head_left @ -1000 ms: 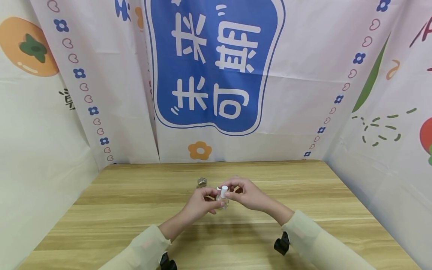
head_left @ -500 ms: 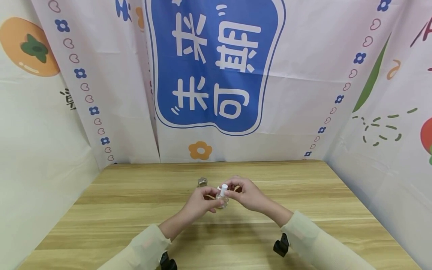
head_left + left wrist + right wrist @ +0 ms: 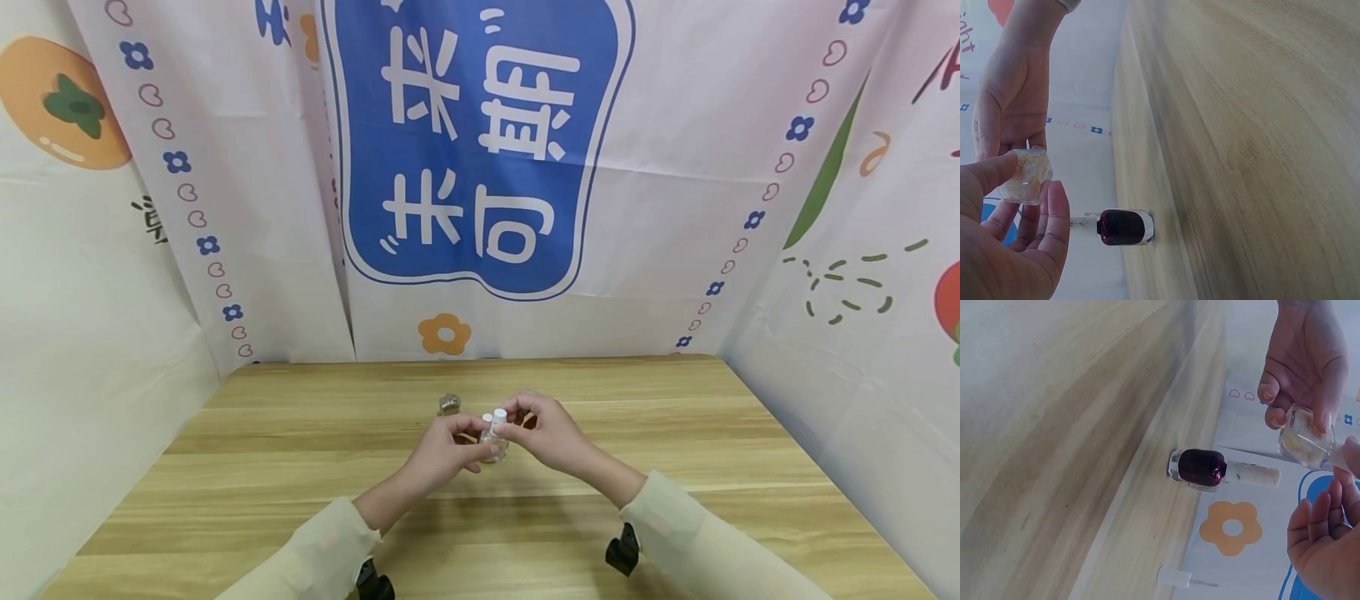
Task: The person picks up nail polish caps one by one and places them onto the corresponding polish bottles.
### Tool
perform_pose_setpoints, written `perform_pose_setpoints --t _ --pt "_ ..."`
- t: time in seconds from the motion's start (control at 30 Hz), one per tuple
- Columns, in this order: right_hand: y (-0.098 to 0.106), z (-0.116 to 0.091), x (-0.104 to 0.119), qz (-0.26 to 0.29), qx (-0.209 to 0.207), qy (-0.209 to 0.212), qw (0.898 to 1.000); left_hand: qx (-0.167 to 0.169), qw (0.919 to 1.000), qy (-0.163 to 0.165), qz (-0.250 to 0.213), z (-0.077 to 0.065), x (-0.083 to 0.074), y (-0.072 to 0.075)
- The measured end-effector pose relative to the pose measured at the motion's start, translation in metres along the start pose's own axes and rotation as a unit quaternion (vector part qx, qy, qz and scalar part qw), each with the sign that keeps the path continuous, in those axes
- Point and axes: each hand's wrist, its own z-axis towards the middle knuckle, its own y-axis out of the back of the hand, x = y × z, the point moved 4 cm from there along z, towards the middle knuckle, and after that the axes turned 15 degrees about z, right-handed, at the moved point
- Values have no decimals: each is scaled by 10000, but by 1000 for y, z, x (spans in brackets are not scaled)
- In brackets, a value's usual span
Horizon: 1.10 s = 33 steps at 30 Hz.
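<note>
My left hand (image 3: 448, 447) holds a small clear nail polish bottle (image 3: 1030, 178) between thumb and fingers, above the wooden table. Something pale shows inside the glass. My right hand (image 3: 547, 427) pinches the bottle's white cap (image 3: 499, 421) between thumb and forefinger, at the bottle's neck. In the right wrist view the left hand (image 3: 1307, 369) grips the glass and the right hand (image 3: 1329, 540) is at the cap, partly cut off by the frame edge. A dark red nail polish bottle (image 3: 1202, 467) stands upright behind the hands, with a pale capped top.
A loose white cap (image 3: 1174, 577) stands on the table with its thin brush pointing up, in the right wrist view. The wood-grain table (image 3: 300, 483) ends at a printed cloth backdrop (image 3: 645, 275), and more cloth hangs at both sides.
My right fingers have shifted slightly around the cap, and a white round shape beside it shows more fully. My left hand and the bottle stay almost in place.
</note>
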Motion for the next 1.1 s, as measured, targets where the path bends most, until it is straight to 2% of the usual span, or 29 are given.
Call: perform_pose_setpoints --t 0.27,0.5,0.67,0.87,1.1 --pt "-3 -2 -3 -78 -295 78 9995 8 9999 -130 -51 -2 -3 0" --pt "-5 -4 -5 61 -497 -25 9987 20 10000 -85 -32 -2 0 0" --pt "-6 -3 -4 49 -481 35 9988 -14 10000 -46 -29 -2 1 0" --pt "-1 -1 -3 62 -271 -104 9996 39 10000 -71 -54 -2 0 2" --pt "0 2 5 273 640 41 9976 106 9999 -80 -91 -3 -1 2"
